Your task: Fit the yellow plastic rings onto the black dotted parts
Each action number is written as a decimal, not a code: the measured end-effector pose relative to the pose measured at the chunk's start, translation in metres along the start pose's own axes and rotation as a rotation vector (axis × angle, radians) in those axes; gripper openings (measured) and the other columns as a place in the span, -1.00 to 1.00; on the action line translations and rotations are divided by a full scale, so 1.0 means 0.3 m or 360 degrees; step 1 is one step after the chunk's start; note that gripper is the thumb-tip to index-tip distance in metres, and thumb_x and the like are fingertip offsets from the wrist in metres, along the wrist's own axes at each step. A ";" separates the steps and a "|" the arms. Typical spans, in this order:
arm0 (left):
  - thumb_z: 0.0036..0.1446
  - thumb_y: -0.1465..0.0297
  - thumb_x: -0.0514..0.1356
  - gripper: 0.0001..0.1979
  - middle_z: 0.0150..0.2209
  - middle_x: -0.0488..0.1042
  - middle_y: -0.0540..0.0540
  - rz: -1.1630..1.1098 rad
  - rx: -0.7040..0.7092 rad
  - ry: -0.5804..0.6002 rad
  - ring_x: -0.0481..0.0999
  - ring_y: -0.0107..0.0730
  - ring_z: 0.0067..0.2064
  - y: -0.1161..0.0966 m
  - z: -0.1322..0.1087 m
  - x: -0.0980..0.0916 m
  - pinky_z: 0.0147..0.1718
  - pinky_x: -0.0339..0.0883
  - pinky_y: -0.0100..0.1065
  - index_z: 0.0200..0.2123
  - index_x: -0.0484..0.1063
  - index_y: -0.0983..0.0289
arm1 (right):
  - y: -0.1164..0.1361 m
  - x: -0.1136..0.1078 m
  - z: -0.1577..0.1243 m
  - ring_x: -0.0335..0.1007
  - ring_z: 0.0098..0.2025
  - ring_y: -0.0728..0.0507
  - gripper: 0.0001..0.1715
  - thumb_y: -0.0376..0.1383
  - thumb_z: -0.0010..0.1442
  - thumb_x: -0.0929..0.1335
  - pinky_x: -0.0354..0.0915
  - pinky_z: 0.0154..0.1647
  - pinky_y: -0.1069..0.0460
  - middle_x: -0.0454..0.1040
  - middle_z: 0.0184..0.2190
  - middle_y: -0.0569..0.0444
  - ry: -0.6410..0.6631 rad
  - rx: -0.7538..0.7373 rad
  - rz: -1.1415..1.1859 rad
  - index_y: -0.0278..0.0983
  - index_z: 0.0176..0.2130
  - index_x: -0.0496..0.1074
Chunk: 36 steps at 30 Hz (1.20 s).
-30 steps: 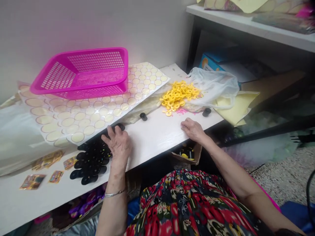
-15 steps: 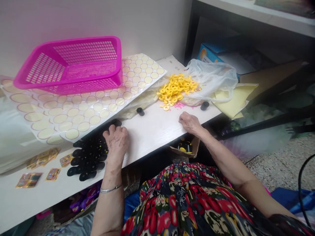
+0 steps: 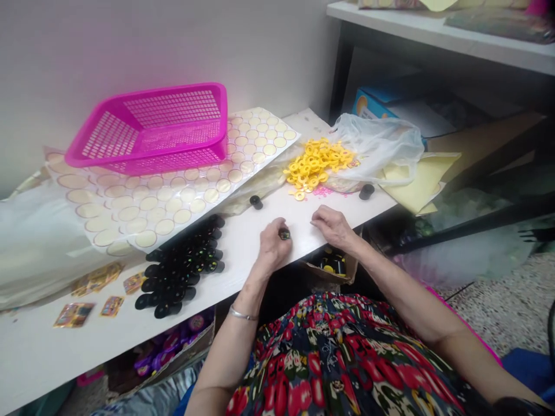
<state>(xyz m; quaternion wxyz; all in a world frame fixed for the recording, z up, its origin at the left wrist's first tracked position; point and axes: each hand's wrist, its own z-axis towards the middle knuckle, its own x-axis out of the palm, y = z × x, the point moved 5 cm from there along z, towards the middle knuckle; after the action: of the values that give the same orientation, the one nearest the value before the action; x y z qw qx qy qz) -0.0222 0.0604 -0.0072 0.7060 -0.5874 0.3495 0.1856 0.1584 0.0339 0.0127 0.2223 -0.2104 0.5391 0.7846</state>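
Observation:
My left hand [image 3: 272, 247] is curled around a small black spool-shaped piece [image 3: 284, 234], whose end shows at the fingertips. Facing it across a short gap, my right hand [image 3: 333, 225] has its thumb and fingertips pressed together; whatever they hold is hidden or too small to name. A pile of similar black pieces [image 3: 182, 268] lies left of my left hand, with yellow-green specks on some. One black piece [image 3: 256, 202] sits alone beyond the hands, another [image 3: 366, 192] to the right. Yellow ring-shaped parts [image 3: 316, 163] are heaped behind, with tiny pink bits [image 3: 321, 190] in front.
A pink basket [image 3: 173, 162] stands on sheets of round stickers [image 3: 156, 215] by the wall. Printed cards [image 3: 73, 315] lie at the left. A clear plastic bag [image 3: 381, 144] and yellow paper [image 3: 414, 185] are at the right. Below the table edge, a cardboard box [image 3: 350, 273] holds black-and-yellow pieces.
My left hand has moved right from the black pile, bringing a black piece close to my right hand. The right hand stays pinched in nearly the same place. The camera view has shifted slightly.

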 end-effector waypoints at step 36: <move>-0.18 0.41 0.23 -0.35 -0.37 0.53 0.00 -0.0444 -0.0084 0.0004 0.45 -0.43 -0.37 -0.017 0.004 0.117 -0.30 0.32 -0.38 0.06 0.19 0.31 | 0.086 0.115 0.032 0.22 -0.42 0.01 -0.88 -0.45 -0.01 0.31 0.17 -0.36 0.09 0.19 -0.52 0.17 0.0157 0.0296 0.0229 -0.29 -0.50 0.44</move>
<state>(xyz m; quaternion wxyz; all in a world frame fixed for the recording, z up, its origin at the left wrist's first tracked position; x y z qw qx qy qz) 0.0058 0.0550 -0.0285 0.7089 -0.6488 0.2603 0.0940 0.1145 0.0389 0.0155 0.1572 -0.1881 0.6335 0.7339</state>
